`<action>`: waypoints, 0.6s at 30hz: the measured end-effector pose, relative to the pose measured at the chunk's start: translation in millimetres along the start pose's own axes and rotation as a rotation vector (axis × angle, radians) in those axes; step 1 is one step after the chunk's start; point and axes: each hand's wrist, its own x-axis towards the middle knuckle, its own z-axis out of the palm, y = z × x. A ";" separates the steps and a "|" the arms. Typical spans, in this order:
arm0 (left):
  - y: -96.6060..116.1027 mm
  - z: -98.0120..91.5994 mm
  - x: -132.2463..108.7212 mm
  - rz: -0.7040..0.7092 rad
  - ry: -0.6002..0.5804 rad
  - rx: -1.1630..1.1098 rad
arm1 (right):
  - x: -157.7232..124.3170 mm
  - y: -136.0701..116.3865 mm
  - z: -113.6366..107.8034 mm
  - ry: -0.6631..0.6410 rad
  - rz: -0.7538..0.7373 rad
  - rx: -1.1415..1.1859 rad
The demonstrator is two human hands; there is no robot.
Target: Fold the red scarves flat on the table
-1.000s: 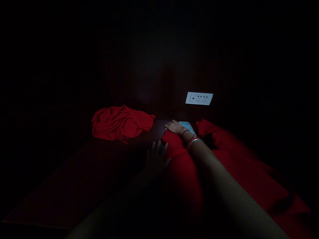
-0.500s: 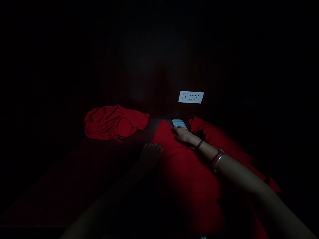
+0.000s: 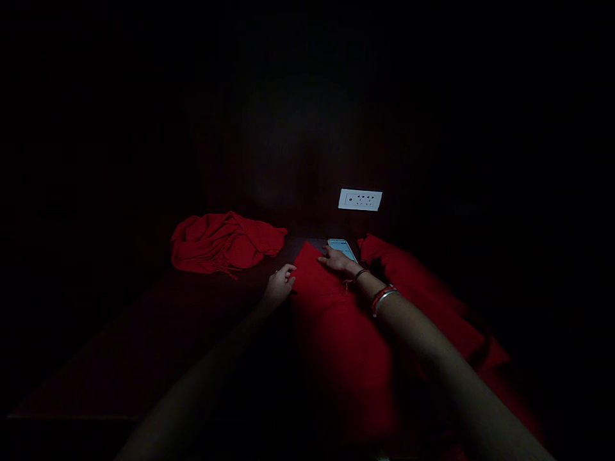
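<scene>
A length of red cloth (image 3: 343,333) lies flat on a dark table, its far end coming to a point. At the left edge of this cloth is my left hand (image 3: 278,286), thumb and forefinger apart with their tips at the edge. My right hand (image 3: 339,260) rests by the right edge near the point, fingers spread. Just behind it lies a phone (image 3: 342,247) with a lit screen, partly covered by the hand. Whether either hand pinches the fabric does not show.
A crumpled red cloth (image 3: 228,243) sits at the back left. More red cloth (image 3: 423,288) lies on the right, beyond my right forearm. A white socket panel (image 3: 360,200) is on the dark wall behind. Surroundings are mostly too dark to make out.
My left hand has moved up and left to the cloth's edge, and its fingers have parted. My right hand has shifted left along the cloth. The view has tilted slightly.
</scene>
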 end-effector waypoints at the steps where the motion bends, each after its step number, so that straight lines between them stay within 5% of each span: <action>1: 0.2 0.2 -0.1 0.016 0.016 -0.003 | 9.6 -4.7 0.2 0.002 0.003 0.018; 6: -0.3 1.6 -0.9 0.043 0.078 0.081 | 44.3 -16.8 7.5 -0.005 0.027 0.106; 12: -3.5 3.1 -0.2 0.007 0.022 0.040 | 59.7 -8.2 14.2 0.077 0.130 0.115; 18: -0.5 9.5 -9.6 0.054 0.065 0.371 | 68.7 -12.2 24.6 0.118 0.095 0.158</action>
